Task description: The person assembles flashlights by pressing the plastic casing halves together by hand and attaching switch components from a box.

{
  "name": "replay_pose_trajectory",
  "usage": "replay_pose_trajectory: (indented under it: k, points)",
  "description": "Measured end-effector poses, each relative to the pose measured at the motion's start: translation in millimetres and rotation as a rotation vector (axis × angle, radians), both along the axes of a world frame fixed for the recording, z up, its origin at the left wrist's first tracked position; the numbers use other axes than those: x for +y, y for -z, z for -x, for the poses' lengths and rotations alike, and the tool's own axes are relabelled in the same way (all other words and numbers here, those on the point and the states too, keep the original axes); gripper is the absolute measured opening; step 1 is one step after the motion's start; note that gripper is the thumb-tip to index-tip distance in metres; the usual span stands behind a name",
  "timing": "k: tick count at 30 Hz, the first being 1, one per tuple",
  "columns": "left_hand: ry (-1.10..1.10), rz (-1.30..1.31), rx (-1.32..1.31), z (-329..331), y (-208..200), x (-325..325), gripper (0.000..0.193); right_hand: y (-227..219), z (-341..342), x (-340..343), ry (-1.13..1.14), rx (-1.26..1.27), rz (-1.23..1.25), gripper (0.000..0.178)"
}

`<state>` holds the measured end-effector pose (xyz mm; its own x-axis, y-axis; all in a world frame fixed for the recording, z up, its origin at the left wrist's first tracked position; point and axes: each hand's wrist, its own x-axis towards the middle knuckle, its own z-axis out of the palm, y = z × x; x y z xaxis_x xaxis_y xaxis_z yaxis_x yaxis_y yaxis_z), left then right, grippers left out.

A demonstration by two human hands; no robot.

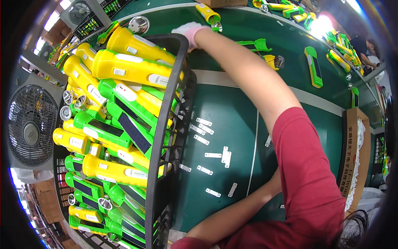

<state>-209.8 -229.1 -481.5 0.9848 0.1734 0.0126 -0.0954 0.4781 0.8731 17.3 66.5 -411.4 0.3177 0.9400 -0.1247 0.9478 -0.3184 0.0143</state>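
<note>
My right arm [253, 70] in a red sleeve stretches across to the far side. My right hand [188, 31], in a white and pink glove, is at the far corner of the black crate [163, 124]; its fingers are too small and covered to tell their grip. My left forearm [236, 209] comes in low and runs to the right, and my left hand is hidden behind the right sleeve. Piled high in the crate are yellow flashlights [132, 68] and green flashlights with dark panels [134, 133]. Several small white strips [213, 155] lie scattered on the green table [224, 103].
Beyond the crate lie a yellow flashlight [208, 14], a round silver reflector [139, 25], an open green shell [257, 44] and a green-yellow light [314, 66]. A cardboard box [354, 153] stands at right, a fan [31, 120] at left. A person [367, 52] sits at far right.
</note>
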Motion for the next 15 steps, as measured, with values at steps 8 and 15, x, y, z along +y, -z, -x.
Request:
replay_pose_trajectory:
  k: [8,15]
  points:
    - [-0.071,-0.048,-0.055,-14,8,-21,0.027,-3,-5,-81,0.04,-0.347,-0.381,0.025]
    - [0.279,0.698,0.078,-24,20,-3,0.028,-49,46,-274,-0.084,-0.527,-0.721,0.036]
